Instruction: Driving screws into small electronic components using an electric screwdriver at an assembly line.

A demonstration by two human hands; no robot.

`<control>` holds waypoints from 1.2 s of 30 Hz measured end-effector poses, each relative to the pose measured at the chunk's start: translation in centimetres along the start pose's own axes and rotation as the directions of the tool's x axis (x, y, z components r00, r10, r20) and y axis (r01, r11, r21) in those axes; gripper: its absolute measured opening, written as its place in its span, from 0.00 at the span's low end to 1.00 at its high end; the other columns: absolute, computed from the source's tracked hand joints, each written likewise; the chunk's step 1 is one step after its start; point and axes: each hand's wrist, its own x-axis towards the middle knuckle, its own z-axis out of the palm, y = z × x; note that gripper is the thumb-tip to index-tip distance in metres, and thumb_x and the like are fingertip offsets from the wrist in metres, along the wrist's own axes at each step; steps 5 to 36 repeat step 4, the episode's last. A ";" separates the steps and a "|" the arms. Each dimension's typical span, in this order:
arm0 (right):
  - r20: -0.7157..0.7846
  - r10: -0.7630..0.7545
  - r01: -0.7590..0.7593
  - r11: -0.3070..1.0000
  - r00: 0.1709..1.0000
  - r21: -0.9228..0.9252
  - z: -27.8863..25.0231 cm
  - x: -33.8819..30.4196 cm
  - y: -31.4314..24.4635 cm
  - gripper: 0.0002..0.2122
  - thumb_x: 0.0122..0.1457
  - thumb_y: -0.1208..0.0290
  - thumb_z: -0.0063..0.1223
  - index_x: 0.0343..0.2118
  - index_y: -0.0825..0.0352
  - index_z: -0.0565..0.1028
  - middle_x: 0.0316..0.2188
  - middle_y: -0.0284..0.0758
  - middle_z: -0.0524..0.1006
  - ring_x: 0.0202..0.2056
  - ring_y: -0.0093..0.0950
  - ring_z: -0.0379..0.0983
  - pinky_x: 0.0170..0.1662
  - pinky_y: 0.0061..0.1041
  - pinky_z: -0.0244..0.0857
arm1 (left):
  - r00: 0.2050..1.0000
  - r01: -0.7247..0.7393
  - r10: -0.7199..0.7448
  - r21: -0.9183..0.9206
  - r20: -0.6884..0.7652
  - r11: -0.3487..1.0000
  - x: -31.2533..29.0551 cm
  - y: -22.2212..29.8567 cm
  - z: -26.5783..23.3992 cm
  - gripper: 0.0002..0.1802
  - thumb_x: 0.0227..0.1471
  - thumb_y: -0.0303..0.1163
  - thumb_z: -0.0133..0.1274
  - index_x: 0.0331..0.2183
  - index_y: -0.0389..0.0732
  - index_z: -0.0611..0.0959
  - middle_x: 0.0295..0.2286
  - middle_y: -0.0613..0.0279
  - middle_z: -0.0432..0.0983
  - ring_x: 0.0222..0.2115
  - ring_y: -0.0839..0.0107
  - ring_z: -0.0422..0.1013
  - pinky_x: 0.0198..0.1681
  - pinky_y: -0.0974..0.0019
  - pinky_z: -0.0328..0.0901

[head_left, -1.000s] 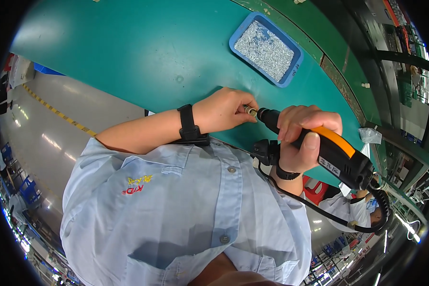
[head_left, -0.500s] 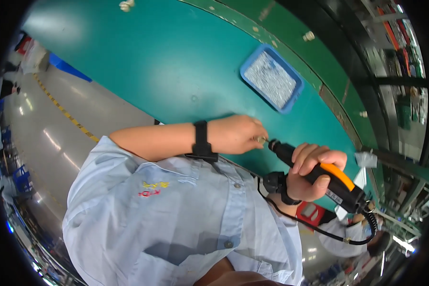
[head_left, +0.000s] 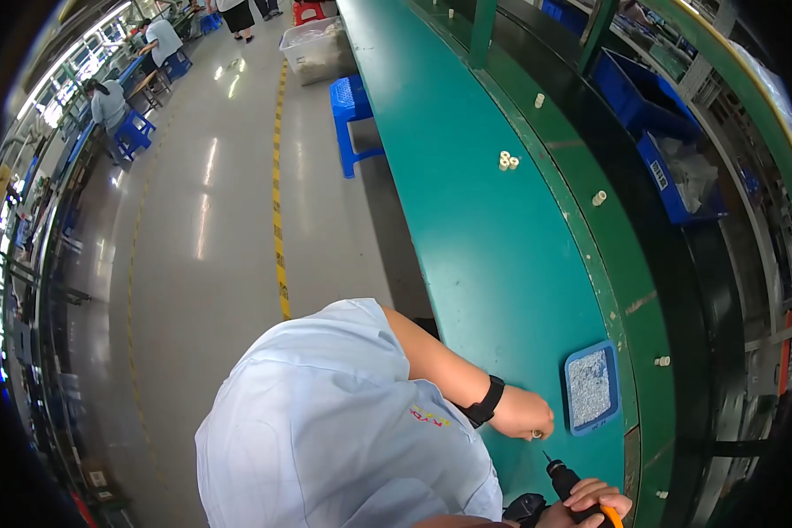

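My left hand [head_left: 521, 415] is closed in a pinch on a small cream cylindrical part [head_left: 537, 434], mostly hidden by the fingers. My right hand [head_left: 583, 505] wraps round a black and orange electric screwdriver [head_left: 561, 476]. Its thin bit points up toward the held part, with a small gap between them. Just right of my left hand, a blue tray [head_left: 572, 427] full of small silvery pieces, likely screws, lies on the green table [head_left: 475, 290]. Three similar cream cylindrical parts [head_left: 507, 162] stand together farther up the table.
Along the green strip right of the table stand several single cream parts [head_left: 599, 198]. Blue bins [head_left: 678, 180] sit beyond it. Left of the table are a blue stool [head_left: 350, 110], a clear plastic tub [head_left: 319, 55] and a yellow-black floor line [head_left: 278, 194]. Other people work far left.
My view has swung to the left, so the hands now appear lower right. The screwdriver's bit, close at the held part before, now stands a little away from it.
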 end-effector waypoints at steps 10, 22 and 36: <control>-0.124 0.051 -0.058 0.997 0.991 -0.056 -0.7 -1.2 1.0 0.15 0.55 0.58 0.50 0.33 0.66 0.63 0.17 0.33 0.64 0.16 0.26 0.59 0.22 0.26 0.56 | 0.989 0.039 -0.043 0.035 0.138 0.999 -0.3 0.7 -0.7 0.12 0.44 0.33 0.55 0.33 0.39 0.79 0.32 0.50 0.72 0.37 0.57 0.69 0.38 0.56 0.64; -0.124 0.051 -0.058 0.997 0.991 -0.056 -0.7 -1.2 1.0 0.15 0.55 0.58 0.50 0.33 0.66 0.63 0.17 0.33 0.64 0.16 0.26 0.59 0.22 0.26 0.56 | 0.989 0.039 -0.043 0.035 0.138 0.999 -0.3 0.7 -0.7 0.12 0.44 0.33 0.55 0.33 0.39 0.79 0.32 0.50 0.72 0.37 0.57 0.69 0.38 0.56 0.64; -0.124 0.051 -0.058 0.997 0.991 -0.056 -0.7 -1.2 1.0 0.15 0.55 0.58 0.50 0.33 0.66 0.63 0.17 0.33 0.64 0.16 0.26 0.59 0.22 0.26 0.56 | 0.989 0.039 -0.043 0.035 0.138 0.999 -0.3 0.7 -0.7 0.12 0.44 0.33 0.55 0.33 0.39 0.79 0.32 0.50 0.72 0.37 0.57 0.69 0.38 0.56 0.64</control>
